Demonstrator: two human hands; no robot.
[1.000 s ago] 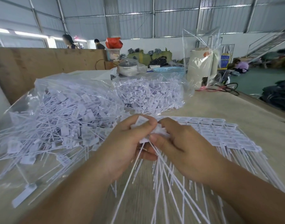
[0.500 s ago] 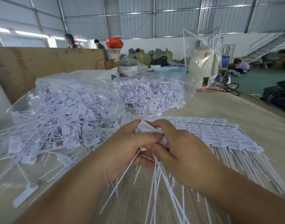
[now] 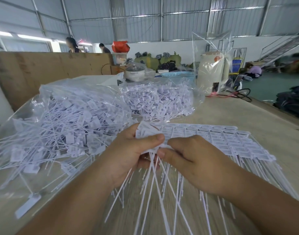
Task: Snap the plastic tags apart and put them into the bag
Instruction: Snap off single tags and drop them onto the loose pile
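Joined sheets of white plastic tags (image 3: 221,141) lie on the table at centre right, their long thin tails pointing toward me. My left hand (image 3: 128,150) grips a bunch of snapped-off tags (image 3: 146,131) by their heads, and their tails hang down below my fingers. My right hand (image 3: 192,158) pinches the tag heads at the sheet's left end, thumb against my left thumb. A large clear bag (image 3: 57,126) full of loose tags lies open to the left. A second filled clear bag (image 3: 159,99) sits behind.
One loose tag (image 3: 27,206) lies by the near left table edge. A cream kettle in clear plastic (image 3: 211,70), a pot (image 3: 135,72) and a blue basket (image 3: 177,75) stand at the table's far end. A black cable (image 3: 242,94) lies far right. A cardboard sheet (image 3: 43,72) stands behind the bags.
My hands have stayed together at the sheet's left end, working the tag heads. The bunch in my left hand has shifted slightly and its tails have swung.
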